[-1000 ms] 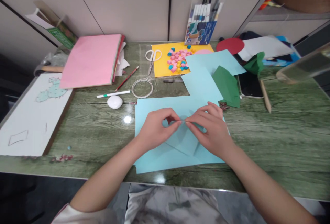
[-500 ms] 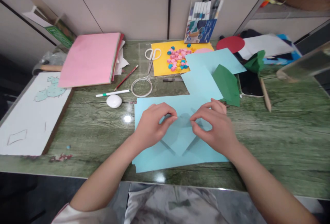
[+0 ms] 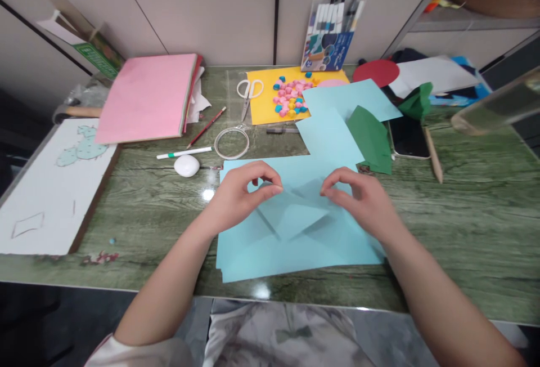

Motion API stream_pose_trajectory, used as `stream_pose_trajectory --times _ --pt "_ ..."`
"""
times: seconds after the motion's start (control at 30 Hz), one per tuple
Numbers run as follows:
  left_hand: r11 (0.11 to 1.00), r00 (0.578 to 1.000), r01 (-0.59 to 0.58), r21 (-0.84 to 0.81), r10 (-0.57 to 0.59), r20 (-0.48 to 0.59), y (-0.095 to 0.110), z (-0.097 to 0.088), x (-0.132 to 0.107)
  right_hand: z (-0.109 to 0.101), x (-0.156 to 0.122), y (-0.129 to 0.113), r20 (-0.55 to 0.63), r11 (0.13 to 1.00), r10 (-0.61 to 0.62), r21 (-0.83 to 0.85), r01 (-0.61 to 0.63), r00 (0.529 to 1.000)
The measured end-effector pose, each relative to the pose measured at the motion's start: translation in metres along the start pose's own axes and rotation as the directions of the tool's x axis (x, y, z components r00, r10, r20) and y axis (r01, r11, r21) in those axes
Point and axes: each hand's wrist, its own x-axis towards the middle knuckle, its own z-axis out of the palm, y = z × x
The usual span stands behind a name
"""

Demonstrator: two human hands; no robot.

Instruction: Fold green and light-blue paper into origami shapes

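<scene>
A small folded piece of light blue paper [image 3: 291, 214] lies over larger light blue sheets [image 3: 270, 251] on the green table [image 3: 455, 209]. My left hand [image 3: 238, 195] pinches its left corner between thumb and fingers. My right hand [image 3: 365, 198] pinches its right corner the same way. The two hands are a hand's width apart, and the folded piece spreads between them with a point toward me.
Behind lie more blue sheets [image 3: 341, 113], green paper [image 3: 371, 139], a phone [image 3: 407, 136], a yellow sheet with small coloured pieces [image 3: 289, 99], scissors [image 3: 248, 94], a wire ring [image 3: 232, 142], a white pen [image 3: 183, 153], a white pebble [image 3: 187, 165]. A pink pad [image 3: 147, 97] and a drawing board [image 3: 46, 187] lie left.
My hands have moved apart from a shared pinch at the middle to the two corners. The folded paper has opened wider and flatter between them.
</scene>
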Motion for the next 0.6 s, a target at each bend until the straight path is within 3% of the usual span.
stream_pose_trajectory --times 0.07,0.13,0.23,0.3,0.37,0.6 --pt "0.989 0.997 0.003 -0.151 0.009 0.08 -0.001 0.0 0.0 -0.003 0.002 0.004 0.063 0.96 0.087 0.26 -0.101 0.994" --pt "0.963 0.987 -0.001 -0.268 0.044 0.153 -0.002 0.004 0.0 0.001 0.001 0.006 0.187 0.865 0.133 0.457 -0.206 0.973" --pt "0.939 0.972 0.008 -0.343 0.073 0.224 -0.001 0.013 0.0 0.014 -0.003 0.003 0.486 0.722 0.077 0.575 -0.385 0.871" --pt "0.939 0.967 0.019 -0.345 0.071 0.246 0.001 0.019 -0.001 0.023 -0.006 -0.001 0.601 0.683 0.026 0.573 -0.454 0.799" --pt "0.943 0.966 0.024 -0.332 0.065 0.252 0.002 0.023 -0.001 0.027 -0.006 -0.002 0.621 0.678 0.008 0.573 -0.46 0.784" --pt "0.891 0.967 0.108 -0.441 0.01 0.256 0.0 0.029 -0.004 0.025 -0.003 0.0 0.538 0.711 0.103 0.549 -0.44 0.837"
